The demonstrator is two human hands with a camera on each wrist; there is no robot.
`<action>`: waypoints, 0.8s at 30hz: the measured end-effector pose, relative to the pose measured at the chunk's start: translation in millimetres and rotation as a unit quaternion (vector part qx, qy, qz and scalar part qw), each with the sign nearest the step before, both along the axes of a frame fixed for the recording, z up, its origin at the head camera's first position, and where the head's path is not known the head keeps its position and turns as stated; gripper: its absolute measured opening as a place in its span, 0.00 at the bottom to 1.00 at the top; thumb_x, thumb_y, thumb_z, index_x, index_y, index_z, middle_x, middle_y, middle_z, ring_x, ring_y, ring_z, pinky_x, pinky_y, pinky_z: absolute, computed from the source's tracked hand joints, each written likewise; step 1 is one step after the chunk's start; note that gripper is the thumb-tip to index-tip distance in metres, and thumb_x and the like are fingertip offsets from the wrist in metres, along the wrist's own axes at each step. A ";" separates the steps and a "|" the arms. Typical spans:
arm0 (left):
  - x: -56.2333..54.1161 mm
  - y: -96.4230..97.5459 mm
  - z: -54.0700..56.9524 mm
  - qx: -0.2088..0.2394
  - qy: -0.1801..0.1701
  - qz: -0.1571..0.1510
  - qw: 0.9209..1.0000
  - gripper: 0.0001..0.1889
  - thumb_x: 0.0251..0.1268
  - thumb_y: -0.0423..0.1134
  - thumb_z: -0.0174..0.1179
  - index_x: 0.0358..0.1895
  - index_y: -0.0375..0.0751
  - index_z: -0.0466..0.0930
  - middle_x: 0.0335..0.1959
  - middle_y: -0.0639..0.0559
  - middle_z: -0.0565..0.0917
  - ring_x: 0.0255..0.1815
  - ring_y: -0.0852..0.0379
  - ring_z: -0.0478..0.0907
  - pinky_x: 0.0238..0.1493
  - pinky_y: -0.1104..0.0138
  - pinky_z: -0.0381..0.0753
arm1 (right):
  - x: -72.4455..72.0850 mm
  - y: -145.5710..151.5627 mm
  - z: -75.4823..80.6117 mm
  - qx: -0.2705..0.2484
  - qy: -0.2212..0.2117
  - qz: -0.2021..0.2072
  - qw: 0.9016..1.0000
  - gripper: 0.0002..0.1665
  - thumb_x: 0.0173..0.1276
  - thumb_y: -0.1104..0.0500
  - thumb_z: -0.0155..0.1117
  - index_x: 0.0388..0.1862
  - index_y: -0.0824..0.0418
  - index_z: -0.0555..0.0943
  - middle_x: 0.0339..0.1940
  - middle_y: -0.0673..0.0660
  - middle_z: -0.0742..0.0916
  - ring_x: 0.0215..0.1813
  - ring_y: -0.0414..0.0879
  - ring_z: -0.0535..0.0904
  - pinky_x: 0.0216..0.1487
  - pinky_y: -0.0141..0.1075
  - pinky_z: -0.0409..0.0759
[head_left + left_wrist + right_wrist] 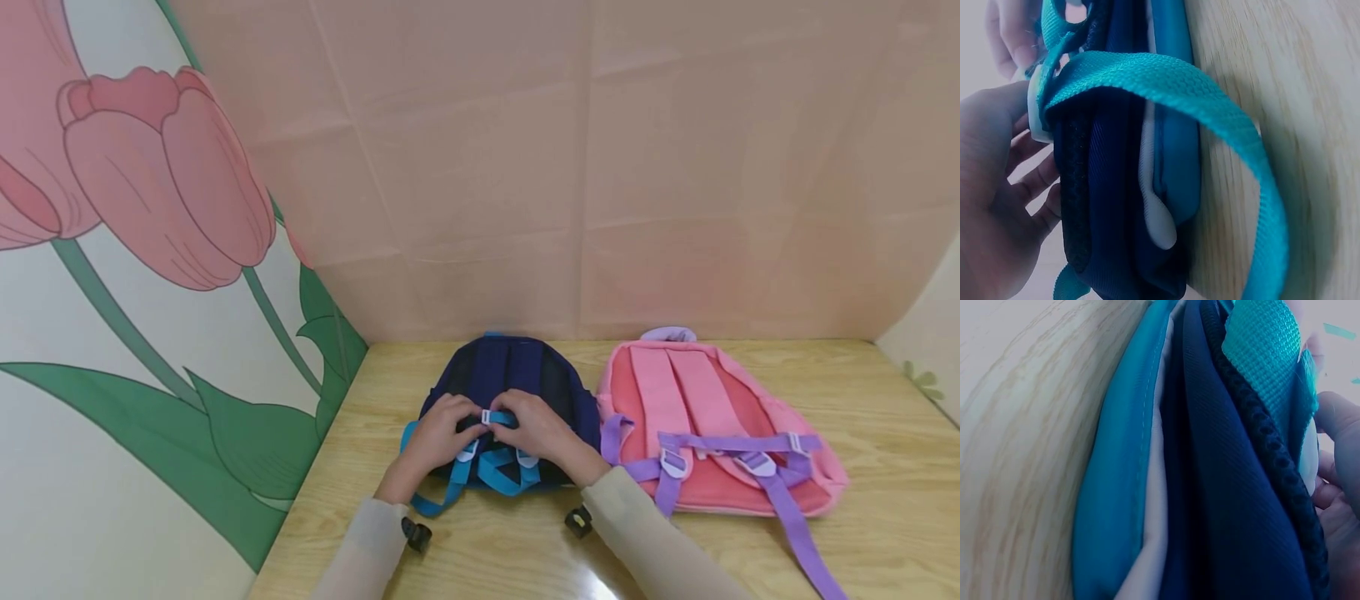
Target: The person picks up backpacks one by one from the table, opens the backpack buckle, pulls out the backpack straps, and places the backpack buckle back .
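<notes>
A navy backpack [491, 367] lies on the table with its shoulder straps facing up. Over its middle, my left hand [442, 432] pinches a small white buckle [486, 417] between thumb and fingers. My right hand [538, 427] holds the short blue strap [501, 418] that runs from that buckle, its fingertips close beside the left ones. Blue webbing [453, 483] hangs from white strap adjusters [468, 451] at the lower edge. In the left wrist view a loop of turquoise webbing [1166, 84] arches past the bag's side. The right wrist view shows the bag's blue bottom panel [1119, 469].
To the right, close beside the navy one, lies a pink backpack [652, 392] with purple straps [795, 517] trailing toward the table's front. The wooden table [847, 392] meets a pinkish covered wall [480, 167] behind. A tulip-patterned wall [165, 183] stands at left.
</notes>
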State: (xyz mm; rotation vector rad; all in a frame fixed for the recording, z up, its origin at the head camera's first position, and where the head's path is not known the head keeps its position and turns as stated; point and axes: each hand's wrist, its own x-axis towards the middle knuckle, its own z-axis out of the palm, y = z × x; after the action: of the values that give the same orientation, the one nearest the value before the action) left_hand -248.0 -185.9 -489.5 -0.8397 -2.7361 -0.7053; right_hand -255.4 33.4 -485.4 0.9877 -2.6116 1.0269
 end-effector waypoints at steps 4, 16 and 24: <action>0.1 0.9 0.7 -0.003 -0.006 0.002 1.000 0.13 0.70 0.47 0.66 0.51 0.46 0.87 0.48 0.55 0.85 0.50 0.57 0.75 0.52 0.62 0.78 | -0.5 1.6 -0.5 -0.001 -0.002 0.000 1.000 0.10 0.65 0.57 0.73 0.43 0.57 0.83 0.39 0.48 0.84 0.39 0.41 0.78 0.44 0.36 0.80; 2.5 4.9 1.8 -0.003 -0.018 0.005 1.000 0.15 0.71 0.48 0.64 0.54 0.47 0.87 0.51 0.56 0.86 0.49 0.58 0.75 0.51 0.63 0.78 | 0.2 1.8 -3.2 -0.008 -0.002 -0.004 1.000 0.13 0.65 0.55 0.74 0.45 0.56 0.84 0.40 0.49 0.85 0.40 0.42 0.80 0.45 0.37 0.81; 1.8 4.7 1.3 -0.005 -0.014 0.001 1.000 0.14 0.71 0.48 0.65 0.53 0.47 0.87 0.51 0.56 0.86 0.50 0.57 0.76 0.53 0.63 0.78 | 1.8 3.3 1.1 -0.002 -0.014 -0.014 1.000 0.11 0.64 0.55 0.74 0.44 0.56 0.84 0.38 0.47 0.83 0.38 0.41 0.77 0.42 0.35 0.79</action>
State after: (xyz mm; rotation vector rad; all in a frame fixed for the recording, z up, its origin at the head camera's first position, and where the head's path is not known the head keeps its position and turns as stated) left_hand -246.2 -181.2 -488.2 -0.8344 -2.7662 -0.7088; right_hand -253.7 36.8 -484.3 0.9406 -2.6372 1.0451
